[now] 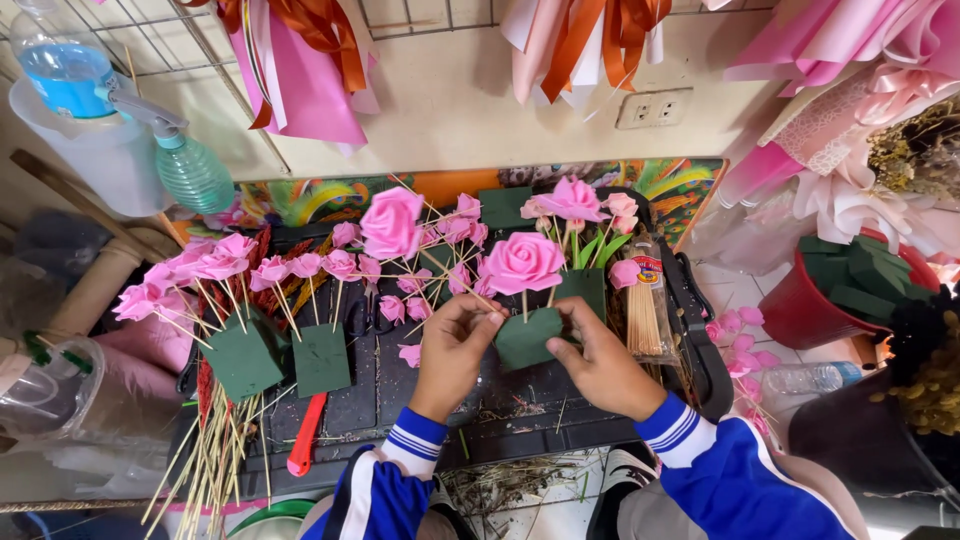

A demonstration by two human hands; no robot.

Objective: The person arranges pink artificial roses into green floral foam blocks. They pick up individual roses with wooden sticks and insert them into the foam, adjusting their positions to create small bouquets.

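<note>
My left hand and my right hand both grip a small green foam block from either side, over a black tray. A pink foam rose on a thin wooden stick stands upright in the block. Both arms wear blue sleeves with white-striped cuffs. More pink roses on sticks stand or lean in other green foam blocks around the hands.
A bag of wooden skewers lies right of my right hand. Loose skewers and a red-handled tool lie at the left. A spray bottle hangs upper left. A red bucket holds green foam at the right.
</note>
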